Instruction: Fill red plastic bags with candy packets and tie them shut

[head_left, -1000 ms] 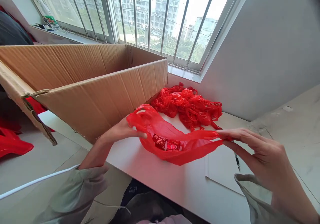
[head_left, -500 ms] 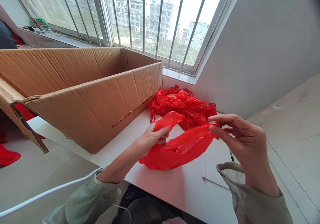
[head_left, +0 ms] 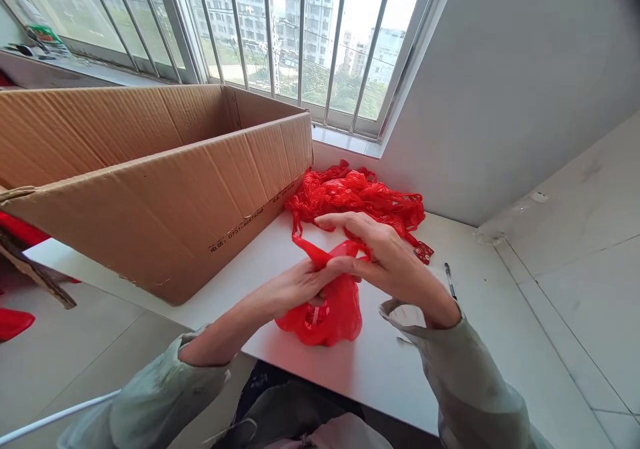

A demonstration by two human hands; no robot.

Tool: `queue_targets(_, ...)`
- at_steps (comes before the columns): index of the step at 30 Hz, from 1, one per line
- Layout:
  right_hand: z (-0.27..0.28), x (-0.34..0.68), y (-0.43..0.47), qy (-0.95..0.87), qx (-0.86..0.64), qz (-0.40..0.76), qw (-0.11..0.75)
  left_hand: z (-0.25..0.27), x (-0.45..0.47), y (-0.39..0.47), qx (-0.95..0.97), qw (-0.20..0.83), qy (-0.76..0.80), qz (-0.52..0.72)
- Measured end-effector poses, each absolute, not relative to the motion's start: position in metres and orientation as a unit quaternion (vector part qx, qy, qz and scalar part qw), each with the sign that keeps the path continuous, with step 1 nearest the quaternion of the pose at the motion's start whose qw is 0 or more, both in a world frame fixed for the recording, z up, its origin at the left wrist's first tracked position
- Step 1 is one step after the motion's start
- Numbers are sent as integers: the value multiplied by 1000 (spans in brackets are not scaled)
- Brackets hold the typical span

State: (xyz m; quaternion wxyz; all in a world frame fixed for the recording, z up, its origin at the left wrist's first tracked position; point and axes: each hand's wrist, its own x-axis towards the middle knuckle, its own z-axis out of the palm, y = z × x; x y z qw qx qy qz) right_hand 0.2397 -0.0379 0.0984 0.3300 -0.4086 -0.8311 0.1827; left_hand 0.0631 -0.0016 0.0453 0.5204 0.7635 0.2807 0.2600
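Note:
A red plastic bag (head_left: 345,312) hangs gathered at its neck, above the white table's front part. Something with a red and white pattern (head_left: 316,315) shows through its side. My left hand (head_left: 297,285) is closed around the gathered neck. From the other side my right hand (head_left: 380,252) meets it, thumb across the neck and fingers reaching over the top, with red plastic between thumb and fingers. A twisted end of the bag sticks up left of the right fingertips. The inner fingers of both hands are partly hidden.
A heap of red plastic bags (head_left: 355,195) lies by the wall. To the left stands a large open cardboard box (head_left: 200,209). Right of the hands, a small red printed packet (head_left: 424,252) and a pen (head_left: 450,279) rest on the white table (head_left: 390,382). Behind is a barred window (head_left: 300,49).
The bag was stretched sideways between my hands; now it hangs gathered and rounder. My right hand has moved left to meet the left hand. The view has shifted slightly, uncovering the packet.

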Motion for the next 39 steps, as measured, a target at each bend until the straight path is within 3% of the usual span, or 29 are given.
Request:
queue_targets(4, 69, 261, -39, -756, -497, 267, 331, 43, 58, 12, 537, 776, 308, 120)
queue_targets(8, 60, 243, -59, -737, -500, 151, 428, 39, 59, 21, 459, 841, 267, 102)
queue_targets(12, 64, 226, -84, -871, -396, 82, 278, 44, 54, 23, 505, 824, 239, 94)
queue_targets(14, 60, 229, -87, -877, -371, 149, 266, 51, 49, 22, 605, 764, 207, 87)
queue_targets(17, 51, 241, -79, -757, -402, 278, 434, 62, 44, 14, 750, 637, 142, 104)
queue_targets(19, 43, 245, -69, -675, -416, 349, 499, 65, 45, 6, 850, 495, 123, 130)
queue_targets(22, 30, 240, -57, -650, -398, 454, 462, 60, 50, -8, 952, 193, 147, 185)
queue_targets(24, 20, 234, -54, -639, -414, 476, 439, 50, 54, -15, 952, 66, 180, 240)
queue_targets(29, 0, 231, -53, -652, -413, 487, 409, 29, 56, -16, 924, -27, 184, 335)
queue_targets(32, 1, 239, -54, -688, -422, 411, 423, 29, 51, -11, 931, -76, 178, 310)
queue_targets(37, 11, 249, -65, -811, -481, 9, 334, 35, 40, -7, 959, -114, 130, 225)
queue_targets(39, 7, 251, -69, -830, -467, -83, 292, 33, 33, -6, 960, -106, 105, 237)
